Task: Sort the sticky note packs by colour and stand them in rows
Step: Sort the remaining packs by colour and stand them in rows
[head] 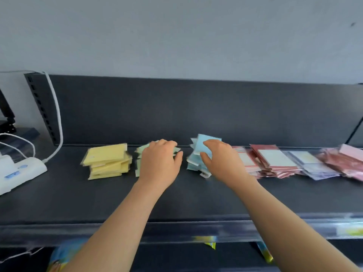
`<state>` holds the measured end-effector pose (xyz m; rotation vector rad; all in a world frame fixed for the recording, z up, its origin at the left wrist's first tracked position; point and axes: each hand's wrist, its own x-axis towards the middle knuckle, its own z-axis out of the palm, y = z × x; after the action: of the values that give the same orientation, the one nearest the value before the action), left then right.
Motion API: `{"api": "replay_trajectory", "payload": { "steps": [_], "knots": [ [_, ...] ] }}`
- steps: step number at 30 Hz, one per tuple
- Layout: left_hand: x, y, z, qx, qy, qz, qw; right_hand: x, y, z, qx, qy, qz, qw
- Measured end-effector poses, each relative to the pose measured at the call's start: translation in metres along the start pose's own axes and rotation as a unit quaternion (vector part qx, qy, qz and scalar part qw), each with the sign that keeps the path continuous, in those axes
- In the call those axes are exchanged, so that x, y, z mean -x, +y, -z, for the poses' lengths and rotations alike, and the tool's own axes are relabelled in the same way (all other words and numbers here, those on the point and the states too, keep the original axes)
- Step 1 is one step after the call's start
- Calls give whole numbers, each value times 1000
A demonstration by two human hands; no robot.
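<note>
Dark shelf (176, 197) holds green packs (138, 167) mostly hidden under left hand (160, 161).

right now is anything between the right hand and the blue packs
Nothing visible does. The right hand is on the blue packs, thumb and fingers at the tilted top one; the red packs lie beside them, to the right.

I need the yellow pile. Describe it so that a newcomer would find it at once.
Look at the dark shelf below the grey wall, where piles of packs lie in a line. The yellow stack is the leftmost pile, just right of the white device. It alone is yellow; next along come the green pile and the blue pile.
</note>
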<state>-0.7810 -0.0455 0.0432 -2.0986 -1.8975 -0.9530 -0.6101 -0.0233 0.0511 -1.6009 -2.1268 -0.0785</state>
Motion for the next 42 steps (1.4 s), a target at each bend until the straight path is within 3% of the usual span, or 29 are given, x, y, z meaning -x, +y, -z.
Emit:
{"api": "replay_trajectory", "payload": {
  "steps": [15,25,32,42],
  "knots": [
    [25,235,-88,61,-41,-43,996,98,221,87,18,5,-71,997],
    [33,373,-149,103,-78,-86,988,156,358,140,15,7,-170,985],
    [9,456,-193,123,-84,-134,980,166,438,165,25,12,-236,971],
    [-49,555,-254,175,-101,-152,968,133,561,183,36,14,-242,969]
  ]
}}
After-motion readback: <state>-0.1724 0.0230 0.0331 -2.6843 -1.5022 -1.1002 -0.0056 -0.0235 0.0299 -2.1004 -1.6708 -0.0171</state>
